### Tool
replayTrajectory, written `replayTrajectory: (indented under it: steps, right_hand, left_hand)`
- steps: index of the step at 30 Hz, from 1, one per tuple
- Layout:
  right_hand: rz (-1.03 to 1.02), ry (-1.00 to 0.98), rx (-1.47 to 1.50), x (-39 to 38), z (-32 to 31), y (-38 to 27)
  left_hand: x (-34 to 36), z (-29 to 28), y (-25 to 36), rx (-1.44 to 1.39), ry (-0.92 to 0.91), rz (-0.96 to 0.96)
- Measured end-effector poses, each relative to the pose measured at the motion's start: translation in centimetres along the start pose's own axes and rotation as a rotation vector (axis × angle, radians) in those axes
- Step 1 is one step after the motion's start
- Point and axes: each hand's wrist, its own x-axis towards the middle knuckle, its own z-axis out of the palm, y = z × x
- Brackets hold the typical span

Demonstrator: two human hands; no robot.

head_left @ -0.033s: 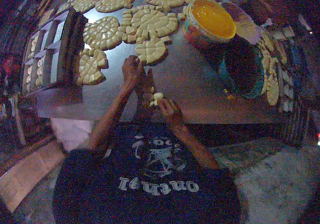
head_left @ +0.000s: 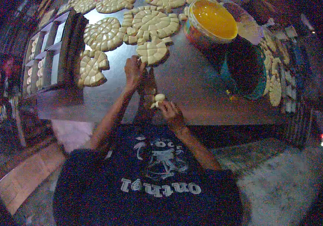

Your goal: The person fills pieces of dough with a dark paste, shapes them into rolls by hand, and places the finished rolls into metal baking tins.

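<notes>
My left hand (head_left: pixel 133 71) reaches up to the near edge of a round, pale, segmented dough piece (head_left: pixel 152 52). Its fingers are pinched together at that edge, with a small whitish bit showing at the tips; what it is cannot be made out. Closer to me, my right hand (head_left: pixel 172 113) has its fingertips closed on one of several small pale dough lumps (head_left: pixel 160 97) lying on the metal table (head_left: pixel 203 86). Left of my left hand sits another segmented dough piece (head_left: pixel 93 69), and a larger round one (head_left: pixel 103 34) lies beyond it.
A tub of orange-yellow filling (head_left: pixel 214 19) stands at the back right, beside a dark teal container (head_left: pixel 261 81). On the left is a compartmented rack (head_left: pixel 52 51) with pale items inside. More dough pieces (head_left: pixel 156 23) cover the far side. Cardboard (head_left: pixel 29 171) lies on the floor at left.
My left hand has shifted very slightly at the dough's edge. My right hand stays at the small lumps with almost no movement.
</notes>
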Motion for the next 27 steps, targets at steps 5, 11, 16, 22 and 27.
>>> replayTrajectory:
  steps: [5, 11, 16, 22, 27]
  right_hand:
    - [-0.12, 0.233, -0.038, 1.0, 0.3, 0.2]
    - [0.521, -0.013, 0.609, 4.9, -4.2, -0.6]
    - [1.015, -0.195, 1.283, 10.3, -3.6, -2.8]
    - [1.17, -0.345, 1.527, 13.0, -7.2, -1.4]
    - [1.089, -0.251, 1.521, 10.3, -10.1, 1.2]
  left_hand:
    - [1.2, 0.2, -1.2, 0.076, -0.158, -0.09]
    - [-2.4, -2.9, -7.0, -0.577, -0.293, -0.539]
    - [-7.8, -10.2, 5.3, -1.088, -0.26, -0.68]
    - [-9.2, -10.8, 11.3, -1.118, -0.47, -0.668]
    - [-8.3, -9.1, 15.1, -0.495, -0.138, -0.078]
